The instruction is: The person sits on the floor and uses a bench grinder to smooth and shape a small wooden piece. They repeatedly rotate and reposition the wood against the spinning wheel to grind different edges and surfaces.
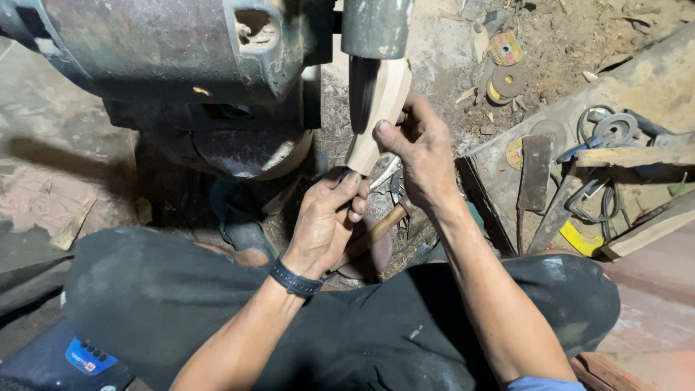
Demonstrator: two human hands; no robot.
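fingers of your right hand [423, 148] and left hand [326, 217] are clamping the curved wood piece [380, 108] from below, steadying its upper edge against the grinding wheel [360, 94].

The scene is dim overall, with light falling from above and to the right. It brightens the sawdust-covered ground and the wooden bench [651, 87] at the upper right, while the motor [166, 51] at the upper left casts deep shadow beneath itself. The dark trousers [362, 326] lose nearly all detail. The corners curve slightly, and the spinning wheel [360, 94] looks blurred.
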